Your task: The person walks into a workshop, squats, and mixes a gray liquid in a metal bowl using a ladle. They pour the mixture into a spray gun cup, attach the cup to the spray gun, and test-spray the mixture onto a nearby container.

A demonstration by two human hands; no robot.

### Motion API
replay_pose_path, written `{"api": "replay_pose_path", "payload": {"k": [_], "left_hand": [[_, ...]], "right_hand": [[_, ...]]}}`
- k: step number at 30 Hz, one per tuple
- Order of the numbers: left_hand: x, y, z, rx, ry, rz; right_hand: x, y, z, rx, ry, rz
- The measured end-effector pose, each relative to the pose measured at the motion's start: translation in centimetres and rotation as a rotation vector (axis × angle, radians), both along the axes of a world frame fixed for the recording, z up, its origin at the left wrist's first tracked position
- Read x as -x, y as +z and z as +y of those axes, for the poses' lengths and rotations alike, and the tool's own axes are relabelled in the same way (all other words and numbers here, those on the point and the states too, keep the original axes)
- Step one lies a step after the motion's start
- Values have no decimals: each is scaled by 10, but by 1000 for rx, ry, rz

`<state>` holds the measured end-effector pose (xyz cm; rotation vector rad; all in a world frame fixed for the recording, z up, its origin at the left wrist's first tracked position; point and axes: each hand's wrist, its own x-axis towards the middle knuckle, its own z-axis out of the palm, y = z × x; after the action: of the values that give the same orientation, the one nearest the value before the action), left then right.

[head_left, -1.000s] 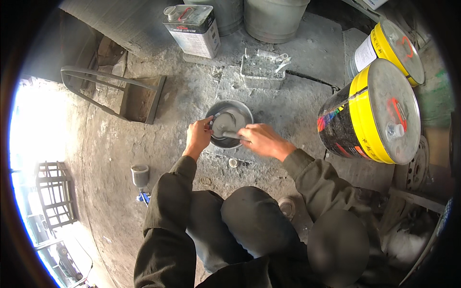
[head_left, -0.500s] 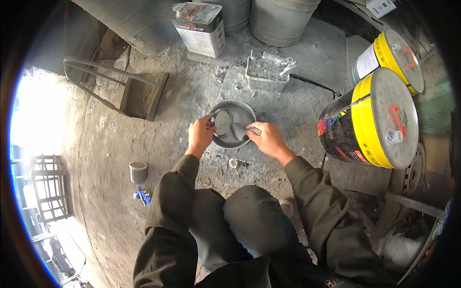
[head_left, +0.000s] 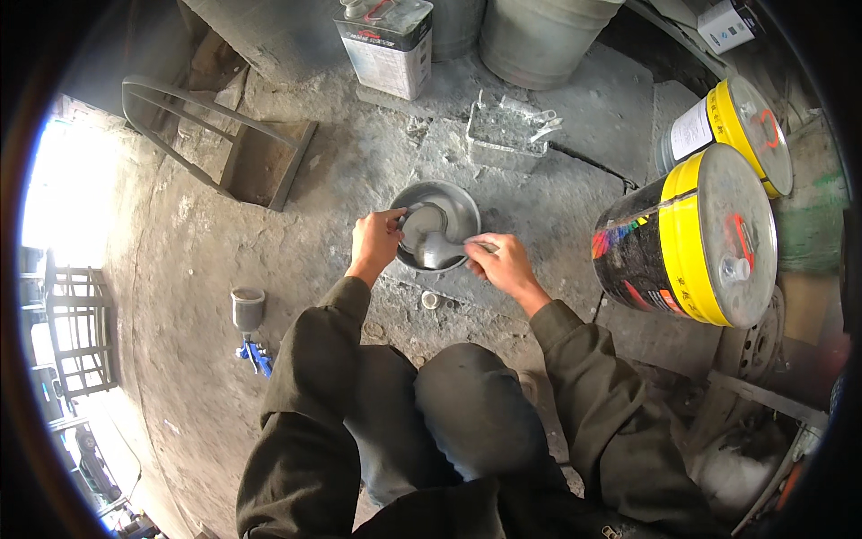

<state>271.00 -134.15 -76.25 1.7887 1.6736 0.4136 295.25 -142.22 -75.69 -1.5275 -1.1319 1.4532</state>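
resting on grimy floor [head_left: 193, 260]: bowl [head_left: 462, 208] | right fingers [head_left: 483, 253] closed round tool [head_left: 435, 251] | left fingers [head_left: 391, 226] curled, hold unclear | drums [head_left: 678, 238] at right

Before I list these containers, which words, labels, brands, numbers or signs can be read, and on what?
Wording left unquoted:
Large bucket: dark characters, yellow band; side print unclear.
Smaller bucket: dark characters, yellow band; white label's print too small.
Metal can: pale lettering, dark band; print below too small.
White container: print too small.
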Motion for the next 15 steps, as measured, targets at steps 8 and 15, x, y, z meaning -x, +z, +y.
{"api": "replay_pose_path", "payload": {"k": [8, 15], "left_hand": [[0, -6, 1, -5, -41, 60], [7, -8, 0, 66, 13, -52]], "right_hand": [[4, 2, -2, -122, -157, 140], [2, 3, -1, 167, -246, 39]]}}
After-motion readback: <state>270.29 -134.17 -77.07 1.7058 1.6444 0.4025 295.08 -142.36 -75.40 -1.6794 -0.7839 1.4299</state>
